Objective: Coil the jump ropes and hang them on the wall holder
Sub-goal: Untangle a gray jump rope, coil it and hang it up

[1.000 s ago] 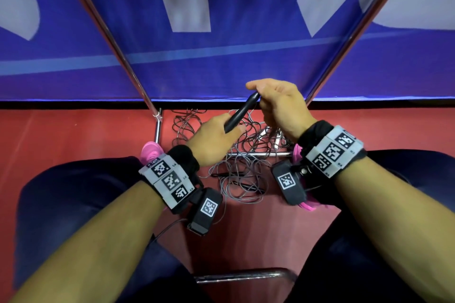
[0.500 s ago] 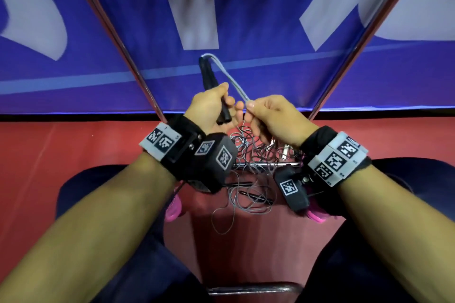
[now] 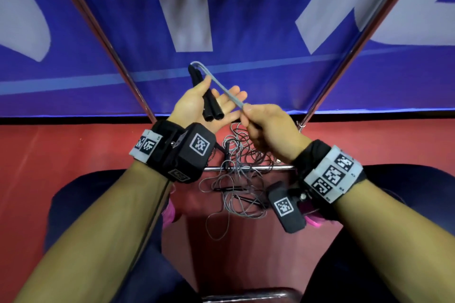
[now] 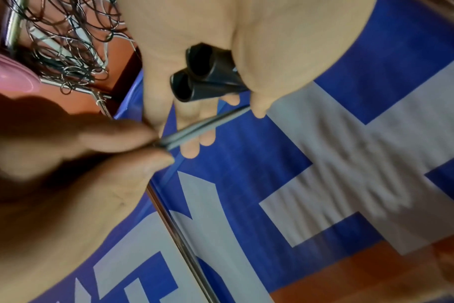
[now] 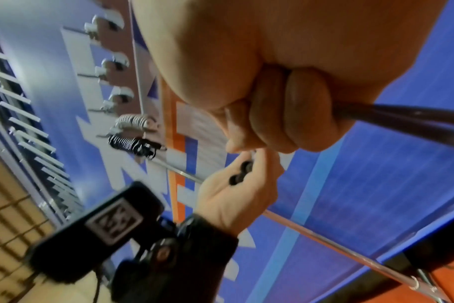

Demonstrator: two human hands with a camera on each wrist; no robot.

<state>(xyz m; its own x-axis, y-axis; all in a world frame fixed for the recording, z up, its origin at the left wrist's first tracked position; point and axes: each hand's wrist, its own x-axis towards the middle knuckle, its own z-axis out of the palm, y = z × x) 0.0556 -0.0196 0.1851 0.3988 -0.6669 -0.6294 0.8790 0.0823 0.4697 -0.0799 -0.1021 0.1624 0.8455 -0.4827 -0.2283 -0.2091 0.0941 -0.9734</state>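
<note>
My left hand [image 3: 194, 108] lies palm up, fingers [image 3: 242, 94] spread, its thumb clamping the 2 black handles [image 3: 209, 103] side by side against the palm. My right hand [image 3: 270, 133] pinches the doubled grey cord [image 3: 226, 91] just beside my left fingertips; the rest drops below both hands into the tangle [image 3: 236, 179] on the floor [image 3: 61, 150]. The cord looks thin, light, slick and springy, so I judge loops will want to spring open: the stiff handles are my anchor, and I should pinch close to them.
</note>
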